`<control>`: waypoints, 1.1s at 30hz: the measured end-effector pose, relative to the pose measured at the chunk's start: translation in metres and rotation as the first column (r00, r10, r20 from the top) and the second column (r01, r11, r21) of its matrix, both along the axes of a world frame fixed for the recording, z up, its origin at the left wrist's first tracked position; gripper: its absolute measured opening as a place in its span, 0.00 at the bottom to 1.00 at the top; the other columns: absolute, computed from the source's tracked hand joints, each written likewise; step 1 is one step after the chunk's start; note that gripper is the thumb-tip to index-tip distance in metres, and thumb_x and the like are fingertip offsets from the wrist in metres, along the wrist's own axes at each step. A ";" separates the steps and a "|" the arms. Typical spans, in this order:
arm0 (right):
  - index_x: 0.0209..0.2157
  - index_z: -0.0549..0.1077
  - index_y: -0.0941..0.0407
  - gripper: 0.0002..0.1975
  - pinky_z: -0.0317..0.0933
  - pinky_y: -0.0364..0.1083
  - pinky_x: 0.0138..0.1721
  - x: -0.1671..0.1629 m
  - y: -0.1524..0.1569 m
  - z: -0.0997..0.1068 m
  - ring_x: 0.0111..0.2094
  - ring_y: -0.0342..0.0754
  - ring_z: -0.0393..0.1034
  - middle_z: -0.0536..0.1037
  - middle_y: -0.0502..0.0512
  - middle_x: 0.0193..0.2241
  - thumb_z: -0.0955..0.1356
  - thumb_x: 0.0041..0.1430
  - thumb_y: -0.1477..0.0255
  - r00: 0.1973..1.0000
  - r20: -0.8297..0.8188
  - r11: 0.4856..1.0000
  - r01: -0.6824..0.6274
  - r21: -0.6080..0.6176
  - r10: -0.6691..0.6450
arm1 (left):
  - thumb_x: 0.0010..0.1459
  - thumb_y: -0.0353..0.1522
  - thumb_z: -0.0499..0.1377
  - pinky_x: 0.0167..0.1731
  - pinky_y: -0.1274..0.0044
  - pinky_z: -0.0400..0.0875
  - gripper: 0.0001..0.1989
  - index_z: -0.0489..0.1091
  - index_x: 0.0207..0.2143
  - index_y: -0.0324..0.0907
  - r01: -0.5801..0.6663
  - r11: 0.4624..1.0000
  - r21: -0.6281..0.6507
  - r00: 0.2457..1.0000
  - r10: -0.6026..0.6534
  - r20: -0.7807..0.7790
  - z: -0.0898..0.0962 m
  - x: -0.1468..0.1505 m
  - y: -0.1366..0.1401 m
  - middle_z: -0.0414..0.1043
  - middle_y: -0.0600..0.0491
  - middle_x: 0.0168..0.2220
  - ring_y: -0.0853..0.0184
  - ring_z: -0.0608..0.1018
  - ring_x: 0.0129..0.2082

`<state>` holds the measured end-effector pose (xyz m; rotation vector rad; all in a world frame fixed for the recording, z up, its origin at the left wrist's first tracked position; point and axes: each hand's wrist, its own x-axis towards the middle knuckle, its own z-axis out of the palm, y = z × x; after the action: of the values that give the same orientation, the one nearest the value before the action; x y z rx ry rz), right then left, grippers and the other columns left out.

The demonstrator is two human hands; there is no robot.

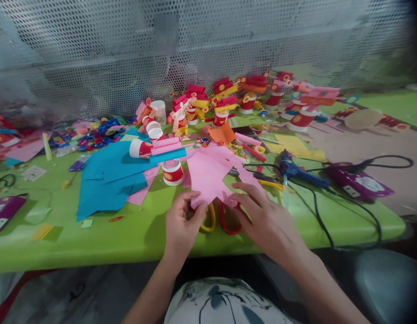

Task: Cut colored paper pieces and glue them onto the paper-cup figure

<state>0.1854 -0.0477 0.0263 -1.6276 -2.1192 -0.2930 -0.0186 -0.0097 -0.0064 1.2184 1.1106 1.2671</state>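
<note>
A cut sheet of pink paper (208,173) with notched edges lies before me at the front of the table. My left hand (183,220) pinches its near left corner between thumb and fingers. At the near right corner, my right hand (267,220) has its fingertips on the same sheet, thumb underneath. Below the paper, between my hands, show a yellow handle loop (210,219) and a red handle loop (230,222), apparently of scissors; their blades are hidden. Left of the sheet stands a red and white paper cup (173,172), near a blue paper roll (168,155).
Blue paper sheets (107,173) lie to the left. A blue glue gun (301,171) with a black cable rests at right, beside a purple box (359,182). Several decorated cup models (224,114) stand along the perforated metal panel (103,58). Yellow paper (296,147) lies farther back.
</note>
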 end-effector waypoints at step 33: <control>0.59 0.77 0.60 0.17 0.71 0.62 0.63 0.010 0.035 0.040 0.58 0.57 0.80 0.85 0.62 0.58 0.61 0.78 0.79 0.794 0.319 0.807 -0.577 0.128 0.517 | 0.52 0.35 0.78 0.50 0.70 0.76 0.27 0.79 0.54 0.45 0.334 0.941 -0.063 0.932 -0.319 0.174 0.010 -0.022 0.014 0.80 0.47 0.55 0.60 0.81 0.50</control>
<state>0.1957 -0.0126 0.0662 -0.8166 -2.5482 -0.5552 -0.0411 0.0044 0.0034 1.1535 0.7997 1.0275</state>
